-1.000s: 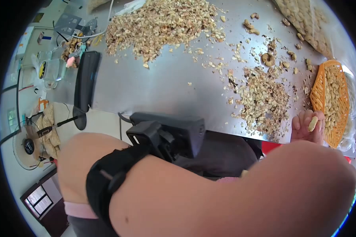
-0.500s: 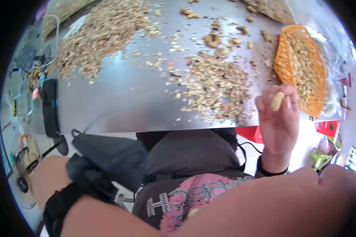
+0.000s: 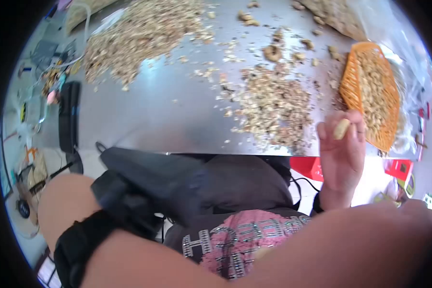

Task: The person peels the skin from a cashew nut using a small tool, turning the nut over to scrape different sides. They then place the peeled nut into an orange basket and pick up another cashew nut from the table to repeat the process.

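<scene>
My right hand (image 3: 342, 144) is raised palm-up at the table's front edge, its fingers pinching a pale, curved cashew nut (image 3: 342, 129). Just beyond the fingertips lies an orange openwork basket (image 3: 351, 84), tilted and filled with similar pale nuts (image 3: 375, 91). To the left of this hand spreads a heap of broken nut pieces (image 3: 276, 105). At the lower left, a bare arm wears a black strap (image 3: 79, 252), beside a blurred dark grey object (image 3: 153, 177) over my lap. The fingers of my left hand cannot be made out.
A bigger heap of broken bits (image 3: 139, 38) covers the back left of the metal table (image 3: 149, 113). Loose nuts (image 3: 248, 19) and a filled bag (image 3: 338, 17) lie at the back. Red containers (image 3: 306, 167) stand below the front edge. A black oblong object (image 3: 68, 115) is at the left.
The view has shifted, so the table and basket appear farther right. The dark grey object has swung right over my lap. My right hand keeps hold of the cashew nut near the basket.
</scene>
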`<state>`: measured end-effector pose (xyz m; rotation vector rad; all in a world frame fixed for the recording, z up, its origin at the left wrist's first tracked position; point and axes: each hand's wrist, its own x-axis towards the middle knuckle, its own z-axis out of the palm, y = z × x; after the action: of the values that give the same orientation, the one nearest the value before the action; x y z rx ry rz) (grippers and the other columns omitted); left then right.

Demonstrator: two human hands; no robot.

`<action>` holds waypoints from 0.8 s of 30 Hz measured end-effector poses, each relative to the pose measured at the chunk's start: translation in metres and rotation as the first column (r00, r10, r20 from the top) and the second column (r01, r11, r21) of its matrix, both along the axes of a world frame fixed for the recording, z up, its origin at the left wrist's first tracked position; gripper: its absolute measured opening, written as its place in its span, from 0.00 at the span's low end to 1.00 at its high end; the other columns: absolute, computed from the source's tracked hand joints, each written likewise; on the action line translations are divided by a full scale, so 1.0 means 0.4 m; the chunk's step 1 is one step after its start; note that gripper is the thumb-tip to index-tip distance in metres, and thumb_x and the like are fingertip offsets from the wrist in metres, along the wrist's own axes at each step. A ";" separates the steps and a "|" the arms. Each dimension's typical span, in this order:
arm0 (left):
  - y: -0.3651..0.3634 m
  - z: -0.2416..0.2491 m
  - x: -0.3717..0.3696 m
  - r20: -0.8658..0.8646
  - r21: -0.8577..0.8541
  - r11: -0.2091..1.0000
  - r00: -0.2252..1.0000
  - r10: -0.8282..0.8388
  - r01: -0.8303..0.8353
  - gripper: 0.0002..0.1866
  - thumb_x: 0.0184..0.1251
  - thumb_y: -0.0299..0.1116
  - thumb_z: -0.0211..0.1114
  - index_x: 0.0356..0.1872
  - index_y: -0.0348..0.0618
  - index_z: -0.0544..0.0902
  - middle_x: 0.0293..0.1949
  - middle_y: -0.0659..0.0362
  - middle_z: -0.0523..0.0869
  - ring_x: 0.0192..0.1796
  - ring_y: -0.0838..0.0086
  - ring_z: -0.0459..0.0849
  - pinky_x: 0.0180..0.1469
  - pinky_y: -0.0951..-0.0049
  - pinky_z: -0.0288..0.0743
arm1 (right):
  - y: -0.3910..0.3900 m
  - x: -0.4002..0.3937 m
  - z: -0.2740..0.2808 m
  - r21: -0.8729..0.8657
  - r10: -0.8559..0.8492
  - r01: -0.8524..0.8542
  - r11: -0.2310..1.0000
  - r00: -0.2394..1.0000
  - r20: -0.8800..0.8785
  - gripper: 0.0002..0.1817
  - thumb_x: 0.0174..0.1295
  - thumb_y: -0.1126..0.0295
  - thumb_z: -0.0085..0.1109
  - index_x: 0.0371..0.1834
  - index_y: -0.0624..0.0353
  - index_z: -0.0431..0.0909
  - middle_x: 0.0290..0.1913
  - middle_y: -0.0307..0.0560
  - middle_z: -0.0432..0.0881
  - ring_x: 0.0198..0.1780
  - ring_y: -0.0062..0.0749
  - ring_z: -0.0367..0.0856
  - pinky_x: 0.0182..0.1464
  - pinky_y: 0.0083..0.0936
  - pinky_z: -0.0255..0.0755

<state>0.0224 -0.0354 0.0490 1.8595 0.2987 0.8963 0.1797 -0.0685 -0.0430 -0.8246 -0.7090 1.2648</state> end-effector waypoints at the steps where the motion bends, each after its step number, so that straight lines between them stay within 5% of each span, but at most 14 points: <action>1: 0.006 -0.004 0.002 0.003 0.004 1.000 1.000 0.020 -0.020 0.09 0.44 0.29 0.57 0.26 0.34 0.72 0.27 0.52 0.76 0.29 0.63 0.77 0.32 0.71 0.72 | 0.002 0.013 -0.010 0.043 0.081 -0.078 0.996 0.993 -0.087 0.09 0.57 0.74 0.45 0.40 0.63 0.66 0.36 0.49 0.73 0.35 0.29 0.72 0.42 0.27 0.66; 5: 0.053 -0.019 -0.042 -0.091 0.046 0.992 0.989 0.119 -0.115 0.09 0.44 0.30 0.57 0.25 0.34 0.72 0.27 0.52 0.76 0.29 0.63 0.77 0.32 0.71 0.72 | -0.014 -0.009 0.012 -0.095 -0.092 0.089 0.992 0.995 -0.034 0.07 0.57 0.75 0.46 0.38 0.63 0.66 0.35 0.46 0.72 0.36 0.27 0.73 0.43 0.22 0.66; 6: 0.064 -0.035 -0.049 -0.223 0.103 0.984 0.961 0.164 -0.144 0.08 0.47 0.28 0.57 0.29 0.36 0.74 0.25 0.53 0.76 0.27 0.64 0.76 0.30 0.72 0.71 | -0.011 -0.014 0.012 -0.138 -0.155 0.154 0.978 0.988 0.006 0.07 0.57 0.75 0.46 0.38 0.63 0.67 0.35 0.46 0.72 0.36 0.27 0.73 0.44 0.21 0.66; 8: 0.086 -0.070 -0.060 -0.452 0.217 0.959 0.851 0.266 -0.184 0.10 0.51 0.26 0.58 0.37 0.39 0.76 0.22 0.57 0.76 0.25 0.66 0.76 0.25 0.73 0.69 | -0.008 0.019 -0.010 -0.076 -0.015 0.012 0.997 0.999 -0.036 0.07 0.57 0.74 0.46 0.38 0.62 0.67 0.33 0.43 0.71 0.34 0.23 0.69 0.41 0.22 0.63; 14: 0.095 -0.114 -0.104 -0.476 0.481 0.867 0.792 0.383 -0.130 0.06 0.44 0.29 0.55 0.25 0.39 0.71 0.21 0.56 0.75 0.25 0.66 0.77 0.23 0.72 0.71 | -0.001 0.005 -0.003 -0.027 0.001 -0.002 1.000 1.000 -0.012 0.06 0.57 0.73 0.47 0.37 0.61 0.66 0.30 0.41 0.68 0.32 0.21 0.64 0.37 0.21 0.58; 17: 0.099 -0.133 -0.109 -0.412 0.555 0.818 0.803 0.430 -0.153 0.15 0.45 0.28 0.53 0.38 0.40 0.73 0.20 0.60 0.71 0.23 0.70 0.75 0.22 0.75 0.68 | -0.001 -0.008 -0.001 -0.032 0.027 -0.027 0.999 1.000 0.007 0.06 0.57 0.73 0.47 0.36 0.60 0.66 0.29 0.41 0.67 0.31 0.20 0.64 0.37 0.21 0.58; 24: 0.099 -0.149 -0.113 -0.432 0.606 0.787 0.783 0.448 -0.116 0.14 0.44 0.29 0.54 0.36 0.38 0.73 0.20 0.59 0.72 0.23 0.70 0.75 0.22 0.75 0.69 | -0.005 -0.025 -0.003 -0.058 0.085 -0.085 0.995 0.996 -0.004 0.05 0.57 0.73 0.47 0.35 0.60 0.65 0.29 0.40 0.68 0.32 0.20 0.64 0.36 0.20 0.57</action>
<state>-0.0229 0.0043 -0.0106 2.6753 0.7863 0.6509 0.1696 -0.0704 -0.0442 -0.8476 -0.7150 1.3679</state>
